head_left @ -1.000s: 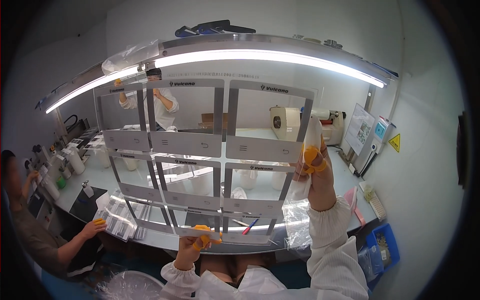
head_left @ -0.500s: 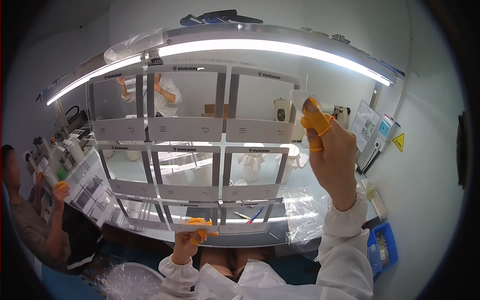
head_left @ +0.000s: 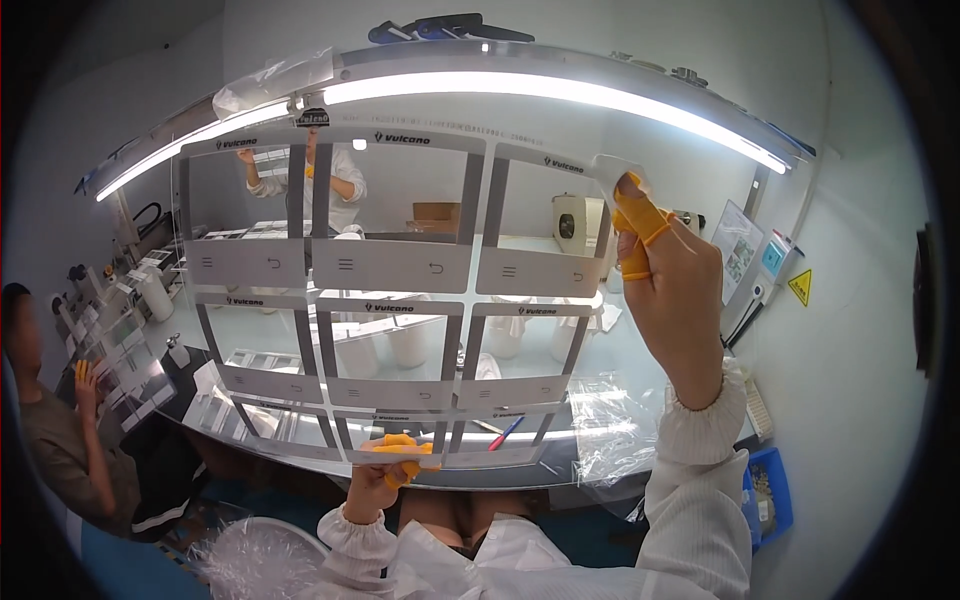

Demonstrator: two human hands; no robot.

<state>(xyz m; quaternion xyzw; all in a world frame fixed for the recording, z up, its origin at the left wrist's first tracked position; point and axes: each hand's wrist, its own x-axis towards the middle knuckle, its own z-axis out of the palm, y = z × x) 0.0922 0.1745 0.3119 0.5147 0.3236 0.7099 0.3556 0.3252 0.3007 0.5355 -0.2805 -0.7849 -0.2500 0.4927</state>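
Observation:
A large clear sheet (head_left: 380, 268) stands tilted up before me, printed with several grey-and-white frame panels in rows. My left hand (head_left: 376, 487), with orange finger cots, is closed on its lower edge. At the upper right corner, my right hand (head_left: 672, 295) is raised with its orange-cotted thumb and fingers pinched together on the sheet's edge. A whitish, translucent patch (head_left: 618, 170) shows at those fingertips; I cannot tell whether it is the sheet's corner or a separate piece. The tabletop shows through the sheet's clear windows.
A lit tube lamp (head_left: 560, 92) spans above. Behind the sheet are a red-and-blue pen (head_left: 506, 433) and white jars. Crumpled clear film (head_left: 615, 425) lies at the table's right, a blue bin (head_left: 768, 490) below. At left, a co-worker (head_left: 75, 440) holds another sheet.
The sheet's upper part and my right hand have shifted slightly right. My left hand stays at the lower edge. At left, the co-worker's hands have moved and a panelled sheet now shows there.

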